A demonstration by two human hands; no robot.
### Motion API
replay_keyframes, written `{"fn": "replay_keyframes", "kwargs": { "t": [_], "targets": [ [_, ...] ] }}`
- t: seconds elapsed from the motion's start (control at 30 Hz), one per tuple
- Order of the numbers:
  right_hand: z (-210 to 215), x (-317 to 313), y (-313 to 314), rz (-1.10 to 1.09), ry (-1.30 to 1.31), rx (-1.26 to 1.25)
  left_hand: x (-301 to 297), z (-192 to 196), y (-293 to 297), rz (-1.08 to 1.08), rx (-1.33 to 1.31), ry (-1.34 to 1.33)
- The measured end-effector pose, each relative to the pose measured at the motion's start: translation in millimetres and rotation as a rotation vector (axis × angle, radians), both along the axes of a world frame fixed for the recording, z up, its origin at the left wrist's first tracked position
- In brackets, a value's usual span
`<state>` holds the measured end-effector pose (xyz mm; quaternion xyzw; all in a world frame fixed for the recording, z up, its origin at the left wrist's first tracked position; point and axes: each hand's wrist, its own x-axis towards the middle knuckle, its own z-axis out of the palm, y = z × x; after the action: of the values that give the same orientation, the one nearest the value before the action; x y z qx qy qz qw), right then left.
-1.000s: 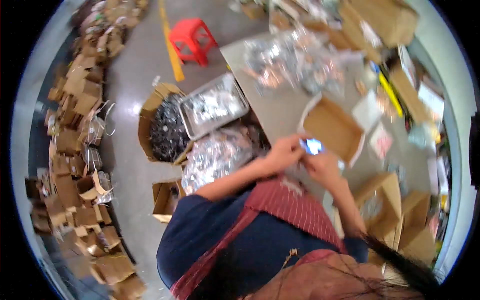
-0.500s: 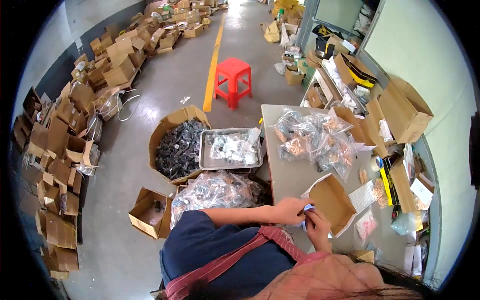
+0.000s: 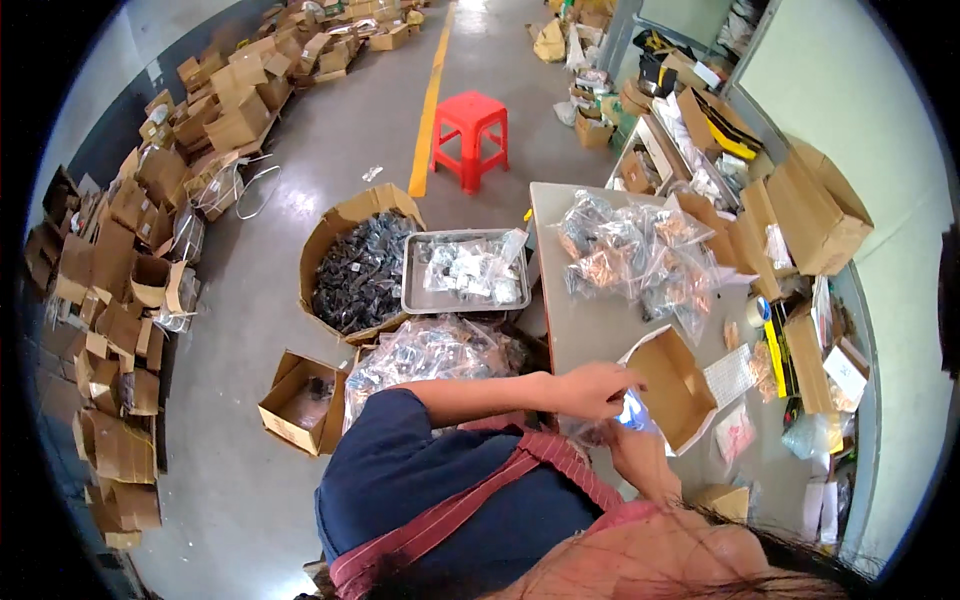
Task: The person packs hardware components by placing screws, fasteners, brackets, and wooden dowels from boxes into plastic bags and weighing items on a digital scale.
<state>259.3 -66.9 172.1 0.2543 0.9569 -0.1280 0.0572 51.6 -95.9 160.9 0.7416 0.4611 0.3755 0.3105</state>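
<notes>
Over the near edge of the table, my left hand (image 3: pixel 597 390) is closed, its fingers curled next to the top of a small blue-and-white piece (image 3: pixel 634 412), perhaps printed film or a bag. Whether anything sits in those fingers cannot be made out. Just below and to the right, my right hand (image 3: pixel 642 460) grips that piece from underneath, its fingers partly hidden. An open cardboard box (image 3: pixel 672 385) with white outer sides stands right beside both hands. Farther back on the table (image 3: pixel 575 345) lies a pile of clear bags (image 3: pixel 635 260) with copper-coloured and grey parts.
Left of the table are a metal tray (image 3: pixel 425 300) of small bags, a carton of black parts (image 3: pixel 365 270), a heap of clear bags (image 3: pixel 440 360) and a small open carton (image 3: pixel 305 400). A red stool (image 3: pixel 470 140) stands beyond. Cartons (image 3: pixel 135 270) line the left wall.
My left hand has moved up and slightly right, apart from the right hand. More of the blue-and-white piece shows between them. The view has tilted slightly.
</notes>
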Motion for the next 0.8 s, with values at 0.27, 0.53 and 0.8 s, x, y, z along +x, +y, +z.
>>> {"fn": "replay_keyframes", "kwargs": {
  "t": [0.27,0.53,0.8],
  "targets": [
    [3.0,14.1,-3.8,-0.274,-0.116,-0.132,7.2,-40.4,1.1,-0.097,-0.242,-0.040],
    [-31.1,37.7,-3.7,-0.268,0.258,-0.091,21.8,-55.2,-14.0,0.016,-0.155,-0.025],
    [34.4,51.8,-17.6,-0.371,0.334,-0.191,9.0,-32.9,-20.2,-0.077,-0.049,-0.153]
  ]
}}
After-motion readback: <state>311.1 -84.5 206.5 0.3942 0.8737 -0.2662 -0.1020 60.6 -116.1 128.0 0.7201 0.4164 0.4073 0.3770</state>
